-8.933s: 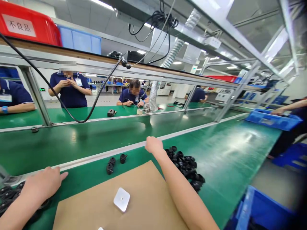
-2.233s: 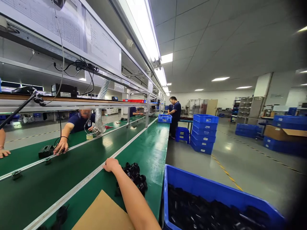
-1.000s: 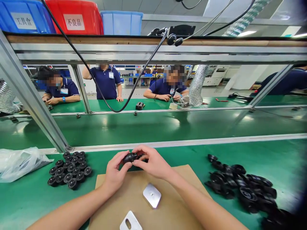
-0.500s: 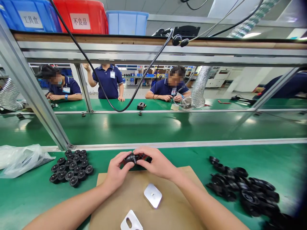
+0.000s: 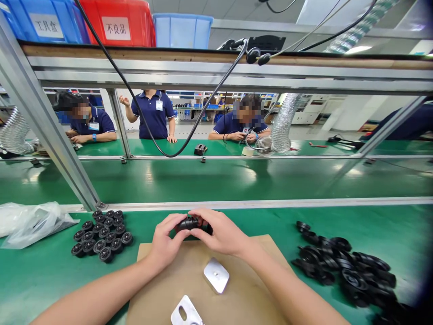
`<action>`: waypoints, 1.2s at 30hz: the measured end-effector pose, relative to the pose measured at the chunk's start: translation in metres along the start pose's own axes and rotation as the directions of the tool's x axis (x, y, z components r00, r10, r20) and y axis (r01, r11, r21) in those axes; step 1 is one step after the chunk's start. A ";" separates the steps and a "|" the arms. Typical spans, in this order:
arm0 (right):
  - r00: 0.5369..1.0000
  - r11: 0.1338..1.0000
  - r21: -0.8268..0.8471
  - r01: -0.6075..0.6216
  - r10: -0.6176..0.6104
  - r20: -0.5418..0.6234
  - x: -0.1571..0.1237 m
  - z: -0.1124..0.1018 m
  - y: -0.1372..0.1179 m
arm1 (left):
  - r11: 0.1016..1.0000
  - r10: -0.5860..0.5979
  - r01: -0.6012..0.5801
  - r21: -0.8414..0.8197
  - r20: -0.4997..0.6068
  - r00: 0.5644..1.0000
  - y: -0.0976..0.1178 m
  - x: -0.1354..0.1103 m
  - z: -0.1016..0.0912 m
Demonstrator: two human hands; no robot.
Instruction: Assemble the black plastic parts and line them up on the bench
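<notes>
Between my two hands is a black round plastic part (image 5: pixel 188 223), held just above the far edge of a brown cardboard sheet (image 5: pixel 250 280). My left hand (image 5: pixel 165 241) grips its left side with thumb and fingers. From the right, my right hand (image 5: pixel 219 232) closes around the other side, hiding much of it. Nearer to me on the cardboard lie a silver block with rounded corners (image 5: pixel 216 275) and a silver plate with an oblong slot (image 5: pixel 189 311), cut off by the frame's lower edge.
Black round parts (image 5: pixel 101 234) stand in rows at left, beside a clear plastic bag (image 5: pixel 37 225). Loose black parts (image 5: pixel 352 280) are heaped at right. A metal frame (image 5: pixel 64 117) and a hanging black cable (image 5: pixel 162 151) are ahead. Several co-workers sit or stand across the bench.
Both hands stay at nearly the same spot, with fingers slightly shifted on the black part. The view has moved a little. The standing co-worker's raised hand has lowered slightly.
</notes>
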State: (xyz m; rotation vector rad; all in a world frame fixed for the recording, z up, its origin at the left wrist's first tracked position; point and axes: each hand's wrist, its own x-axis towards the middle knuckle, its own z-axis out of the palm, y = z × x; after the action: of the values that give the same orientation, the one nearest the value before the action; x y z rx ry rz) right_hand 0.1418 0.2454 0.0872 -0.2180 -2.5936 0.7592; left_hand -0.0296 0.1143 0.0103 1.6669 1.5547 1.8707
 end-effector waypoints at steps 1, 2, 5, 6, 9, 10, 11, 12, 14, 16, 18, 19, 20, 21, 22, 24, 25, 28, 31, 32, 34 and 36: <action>1.000 1.000 0.008 0.014 -0.014 0.002 0.000 0.000 -0.001 | 1.000 0.009 -0.009 0.003 -0.002 1.000 0.000 0.000 0.000; 1.000 1.000 0.009 0.017 -0.017 0.002 0.000 -0.001 -0.002 | 1.000 0.020 -0.020 0.005 -0.001 1.000 0.001 0.000 0.000; 0.999 0.999 -0.025 -0.033 0.033 0.021 0.000 -0.003 -0.004 | 0.998 0.059 -0.059 0.009 0.013 0.998 0.002 0.000 0.000; 0.998 0.998 -0.042 -0.049 0.050 0.037 0.000 -0.004 -0.005 | 0.997 0.071 -0.071 0.011 0.018 0.997 0.002 0.000 0.000; 0.996 0.996 -0.079 -0.041 0.048 0.079 -0.001 -0.007 -0.008 | 0.995 0.100 -0.101 0.024 0.015 0.995 0.002 0.000 0.000; 0.995 0.995 -0.093 -0.034 0.042 0.088 -0.002 -0.007 -0.008 | 0.993 0.113 -0.113 0.029 0.014 0.993 0.001 0.000 0.000; 0.995 0.992 -0.119 -0.033 0.044 0.091 -0.002 -0.006 -0.008 | 0.991 0.129 -0.129 0.033 0.015 0.992 0.000 0.000 0.000; 0.995 0.987 -0.155 -0.038 0.052 0.091 -0.002 -0.005 -0.008 | 0.988 0.147 -0.147 0.036 0.018 0.989 0.000 0.000 0.000; 0.993 0.971 -0.231 -0.065 0.085 0.078 -0.001 -0.002 -0.007 | 0.983 0.179 -0.180 0.039 0.026 0.984 -0.001 -0.001 0.000; 0.992 0.957 -0.275 -0.093 0.113 0.056 0.000 -0.001 -0.007 | 0.980 0.191 -0.192 0.046 0.023 0.981 -0.001 -0.001 0.000; 0.992 0.963 -0.248 -0.108 0.121 0.036 0.000 -0.004 -0.010 | 0.980 0.192 -0.192 0.059 0.010 0.981 -0.001 0.000 0.000; 0.992 0.969 -0.217 -0.115 0.124 0.029 0.000 -0.006 -0.012 | 0.979 0.194 -0.194 0.064 0.002 0.981 0.000 0.000 0.000; 0.991 0.976 -0.179 -0.124 0.131 0.028 0.000 -0.008 -0.013 | 0.977 0.201 -0.201 0.068 -0.003 0.980 0.000 0.001 0.000; 0.988 0.981 -0.134 -0.143 0.149 0.036 0.000 -0.010 -0.015 | 0.975 0.214 -0.213 0.069 -0.004 0.977 -0.001 0.001 0.000; 0.983 0.982 -0.085 -0.171 0.176 0.055 -0.001 -0.010 -0.016 | 0.971 0.231 -0.231 0.069 -0.001 0.973 -0.001 0.001 0.000; 0.963 0.968 0.024 -0.251 0.247 0.111 -0.001 -0.008 -0.015 | 0.961 0.270 -0.270 0.062 0.009 0.963 -0.002 0.002 -0.001; 0.951 0.952 0.095 -0.291 0.277 0.137 -0.001 -0.006 -0.013 | 0.957 0.286 -0.286 0.057 0.014 0.958 -0.003 0.002 -0.001; 0.939 0.867 0.361 -0.342 0.303 0.162 0.002 0.000 -0.005 | 0.955 0.293 -0.293 0.048 0.017 0.956 -0.005 0.003 -0.001; 0.934 0.769 0.533 -0.353 0.323 0.152 0.005 0.003 0.002 | 0.961 0.273 -0.273 0.045 0.014 0.962 -0.007 0.003 -0.001; 0.928 0.751 0.550 -0.366 0.338 0.156 0.006 0.003 0.003 | 0.962 0.270 -0.270 0.048 0.016 0.963 -0.008 0.003 -0.001; 0.921 0.742 0.554 -0.379 0.361 0.147 0.008 0.002 0.004 | 0.975 0.218 -0.219 0.033 0.012 0.976 -0.009 0.000 -0.001; 0.927 0.763 0.537 -0.359 0.357 0.113 0.008 0.000 0.003 | 0.996 0.089 -0.089 -0.027 -0.004 0.996 -0.011 -0.002 0.000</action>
State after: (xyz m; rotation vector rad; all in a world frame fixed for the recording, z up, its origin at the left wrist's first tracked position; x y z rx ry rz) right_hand 0.1348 0.2500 0.0879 -0.5410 -2.2303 1.6079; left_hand -0.0345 0.1175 0.0005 1.7500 1.4714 1.9294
